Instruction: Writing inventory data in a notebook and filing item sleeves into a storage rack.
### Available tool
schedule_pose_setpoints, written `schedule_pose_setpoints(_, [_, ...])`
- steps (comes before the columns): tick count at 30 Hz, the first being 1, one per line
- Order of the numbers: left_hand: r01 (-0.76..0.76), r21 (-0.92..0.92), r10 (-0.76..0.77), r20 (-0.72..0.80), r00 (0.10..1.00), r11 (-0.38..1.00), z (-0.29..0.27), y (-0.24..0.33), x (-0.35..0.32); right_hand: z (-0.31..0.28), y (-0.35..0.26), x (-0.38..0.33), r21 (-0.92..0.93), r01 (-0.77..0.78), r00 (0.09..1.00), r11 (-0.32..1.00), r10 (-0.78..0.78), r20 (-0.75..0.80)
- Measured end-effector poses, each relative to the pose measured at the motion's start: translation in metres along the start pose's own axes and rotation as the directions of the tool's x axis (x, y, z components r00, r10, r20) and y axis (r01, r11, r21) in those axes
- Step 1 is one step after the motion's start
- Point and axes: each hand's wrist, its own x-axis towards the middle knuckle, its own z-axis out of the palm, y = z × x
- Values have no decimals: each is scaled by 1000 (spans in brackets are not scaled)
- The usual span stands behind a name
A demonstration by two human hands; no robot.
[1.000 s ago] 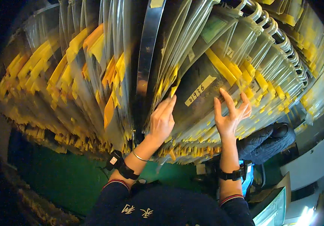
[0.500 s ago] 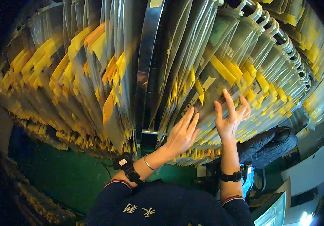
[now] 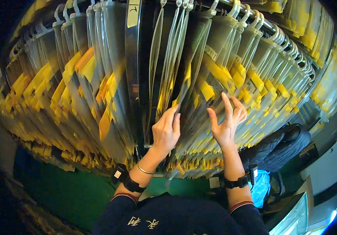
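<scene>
Clear plastic hanging bags (image 3: pixel 192 51) with yellow paper tabs hang in dense rows from hooks on rails in front of me. My left hand (image 3: pixel 166 129) is at the near edge of one hanging bag, just right of the dark upright post. Its thumb lies close to the forefinger with the bag's edge at the fingertips; how firmly it grips is partly hidden. Further right, my right hand (image 3: pixel 229 121) has its fingers spread and thumb apart. It reaches over the right-hand bags and holds nothing. A yellow tab (image 3: pixel 207 91) shows just beyond its thumb.
A dark metal post (image 3: pixel 132 58) parts the left and right rows. White hooks (image 3: pixel 278 37) line the right rail. A dark padded jacket (image 3: pixel 278 145) and a blue bag (image 3: pixel 260 188) are at right. Green floor (image 3: pixel 66 188) shows below.
My left hand has moved left from the labelled bag to another bag's edge. My right hand has shifted slightly left, still spread. Bags near the post have swung, opening a dark gap.
</scene>
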Motion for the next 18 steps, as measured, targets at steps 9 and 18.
schedule_pose_setpoints(9, [138, -40, -139, -17, 990, 990, -24, -21, 8, 5, -27, 1, -68, 89, 992, 994, -95, -80])
schedule_pose_setpoints(18, [-176, 205, 139, 184, 973, 963, -25, -11, 8, 10, -35, -10, -215, 63, 996, 975, -48, 72])
